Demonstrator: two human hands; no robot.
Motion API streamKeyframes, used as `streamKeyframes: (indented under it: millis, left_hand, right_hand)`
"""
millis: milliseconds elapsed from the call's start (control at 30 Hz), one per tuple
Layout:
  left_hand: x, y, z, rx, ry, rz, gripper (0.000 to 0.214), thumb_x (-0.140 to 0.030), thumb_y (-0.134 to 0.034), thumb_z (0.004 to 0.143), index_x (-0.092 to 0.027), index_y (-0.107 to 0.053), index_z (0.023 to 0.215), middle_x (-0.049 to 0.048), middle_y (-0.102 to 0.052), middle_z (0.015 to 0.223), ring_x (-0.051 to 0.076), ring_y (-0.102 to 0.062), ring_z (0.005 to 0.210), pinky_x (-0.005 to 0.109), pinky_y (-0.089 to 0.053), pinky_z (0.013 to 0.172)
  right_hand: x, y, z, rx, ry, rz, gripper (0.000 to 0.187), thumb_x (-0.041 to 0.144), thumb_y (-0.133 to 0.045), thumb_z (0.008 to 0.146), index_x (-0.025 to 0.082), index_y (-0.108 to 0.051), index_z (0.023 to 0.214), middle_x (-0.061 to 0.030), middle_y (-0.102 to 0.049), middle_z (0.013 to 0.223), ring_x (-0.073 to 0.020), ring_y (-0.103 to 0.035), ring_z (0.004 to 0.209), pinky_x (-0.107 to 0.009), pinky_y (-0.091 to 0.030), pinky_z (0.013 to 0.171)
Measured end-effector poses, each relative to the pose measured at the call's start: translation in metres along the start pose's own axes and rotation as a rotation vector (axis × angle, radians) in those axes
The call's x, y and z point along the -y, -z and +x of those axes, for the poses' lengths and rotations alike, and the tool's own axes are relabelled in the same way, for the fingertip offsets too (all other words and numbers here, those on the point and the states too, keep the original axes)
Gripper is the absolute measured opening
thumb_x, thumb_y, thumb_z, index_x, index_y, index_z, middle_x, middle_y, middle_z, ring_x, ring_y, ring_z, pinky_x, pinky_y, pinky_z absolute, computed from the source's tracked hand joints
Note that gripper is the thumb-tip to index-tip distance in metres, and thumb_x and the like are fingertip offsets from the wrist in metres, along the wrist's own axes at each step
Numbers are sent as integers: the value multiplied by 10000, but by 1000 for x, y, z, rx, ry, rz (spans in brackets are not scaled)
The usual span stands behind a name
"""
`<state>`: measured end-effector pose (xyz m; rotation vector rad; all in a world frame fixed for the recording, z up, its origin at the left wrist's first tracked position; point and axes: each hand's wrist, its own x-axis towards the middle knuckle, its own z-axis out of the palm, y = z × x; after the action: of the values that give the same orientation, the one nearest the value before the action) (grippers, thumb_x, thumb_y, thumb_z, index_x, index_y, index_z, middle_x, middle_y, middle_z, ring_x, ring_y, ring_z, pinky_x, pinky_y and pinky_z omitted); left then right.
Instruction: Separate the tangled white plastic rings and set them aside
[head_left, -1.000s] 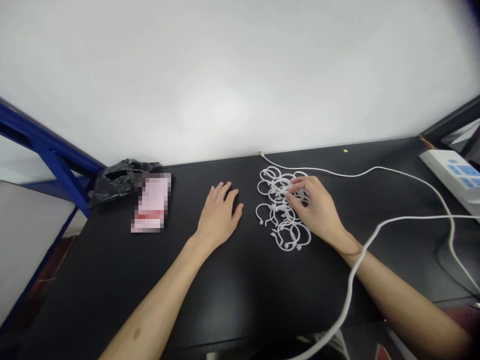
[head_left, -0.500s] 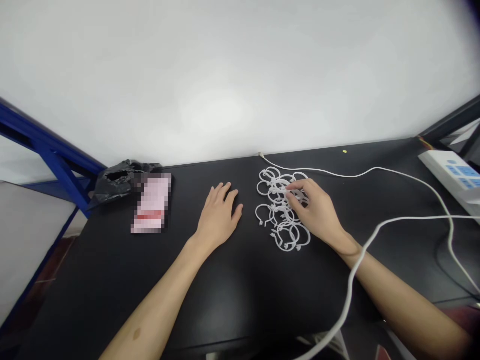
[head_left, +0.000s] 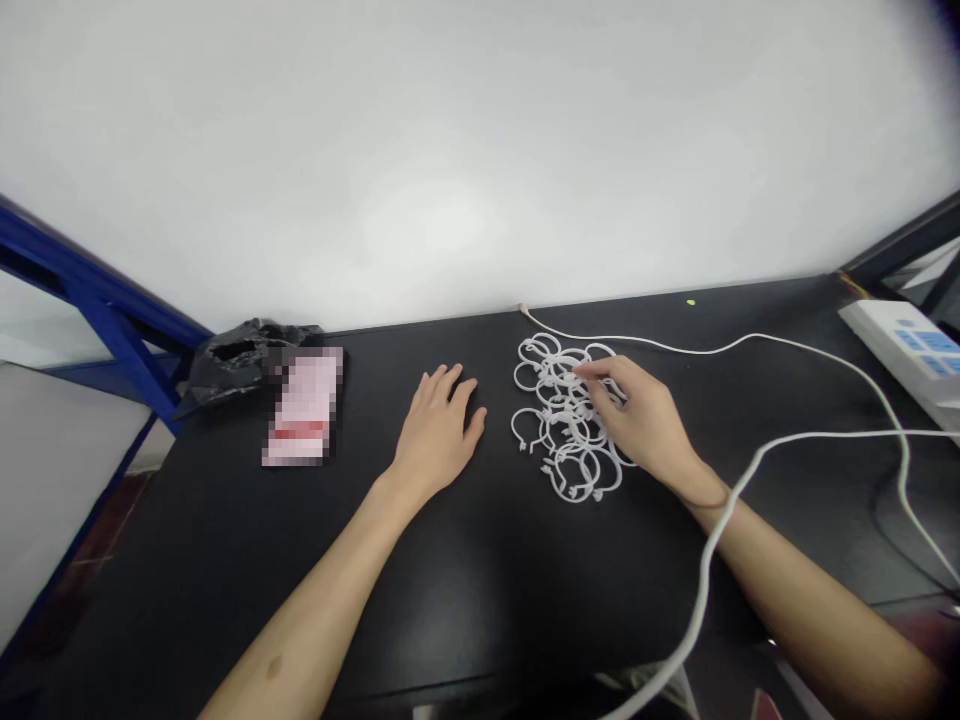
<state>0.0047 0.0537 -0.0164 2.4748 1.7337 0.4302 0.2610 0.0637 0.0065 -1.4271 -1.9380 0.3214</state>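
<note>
A pile of thin white plastic rings (head_left: 574,470) lies on the black tabletop, several overlapping, some with open ends and small knobs. Over the pile's right side is my right hand (head_left: 641,410), thumb and index finger pinched together at a white ring among the others. The other fingers are curled, and the hand hides part of the heap. My left hand (head_left: 435,430) rests palm down to the left of the rings, fingers spread, holding nothing.
A phone with a pixelated pink screen (head_left: 307,400) lies left of a crumpled black plastic bag's (head_left: 232,365) right end. A white cable (head_left: 705,560) passes over my right forearm. A white box with blue labels (head_left: 907,345) sits far right; a wall rises behind.
My right hand has shifted slightly right and down, and more rings show beneath its fingers and palm. The left hand stays where it was.
</note>
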Motion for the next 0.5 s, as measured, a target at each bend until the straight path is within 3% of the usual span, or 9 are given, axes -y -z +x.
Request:
streamKeyframes:
  millis: [500]
  left_hand:
    - [1, 0, -1, -1, 1, 7, 419, -350, -398, 989, -113, -534, 1308, 166, -475, 1462, 316, -372, 1410, 519, -290, 1185]
  right_hand:
    - [-9, 6, 5, 85, 21, 31, 95, 270, -632, 886, 239, -687, 956, -37, -708, 935, -210, -670, 867, -378, -540, 794]
